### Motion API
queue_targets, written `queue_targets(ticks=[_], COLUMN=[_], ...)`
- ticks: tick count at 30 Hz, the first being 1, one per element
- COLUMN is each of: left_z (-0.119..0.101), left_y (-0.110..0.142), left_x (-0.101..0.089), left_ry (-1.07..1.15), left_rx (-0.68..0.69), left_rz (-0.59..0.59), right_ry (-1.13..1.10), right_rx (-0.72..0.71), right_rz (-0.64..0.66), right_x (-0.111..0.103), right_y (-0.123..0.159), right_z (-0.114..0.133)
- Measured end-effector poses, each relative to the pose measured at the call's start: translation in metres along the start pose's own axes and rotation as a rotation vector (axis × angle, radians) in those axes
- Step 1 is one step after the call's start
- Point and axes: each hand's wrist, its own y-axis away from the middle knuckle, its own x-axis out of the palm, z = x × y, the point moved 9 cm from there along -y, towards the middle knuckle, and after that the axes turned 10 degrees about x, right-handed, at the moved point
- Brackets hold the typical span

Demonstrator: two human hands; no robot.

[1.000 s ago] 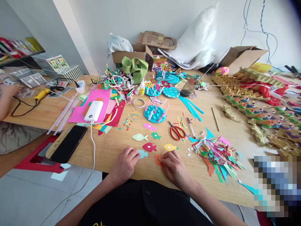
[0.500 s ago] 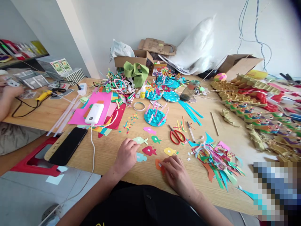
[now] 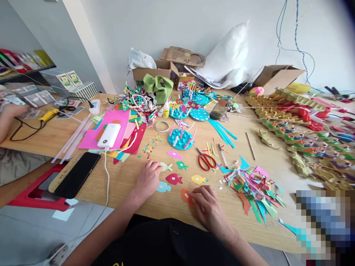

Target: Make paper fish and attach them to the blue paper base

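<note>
Glass jar (image 3: 220, 109) with dark contents. Before it, left hand (image 3: 149, 178), fingers together, touches pale-green fish (image 3: 166, 167); right hand (image 3: 208, 206), fingers bunched, touches orange fish (image 3: 185, 194).

Both bare forearms reach forward from the lower edge of the view, angled inward past a black-clothed torso (image 3: 166, 244). The bare left hand (image 3: 149, 179) lies palm down — fingers together, gently curled. The bare right hand (image 3: 209, 207) is bent at the knuckles — thumb and index finger close together, pointing inward.
</note>
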Motion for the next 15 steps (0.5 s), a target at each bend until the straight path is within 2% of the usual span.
queue_targets(ticks=[10,15], left_z=[-0.004,-0.008], left_y=[0.0,-0.003], left_x=[0.005,0.002], left_ry=[-0.084,-0.099], left_rx=[0.035,0.034], left_rz=[0.028,0.045], right_ry=[0.01,0.215], right_rx=[0.021,0.057], right_rz=[-0.034,-0.04], right_x=[-0.003,-0.002], right_y=[0.001,-0.03], right_z=[-0.006,-0.016])
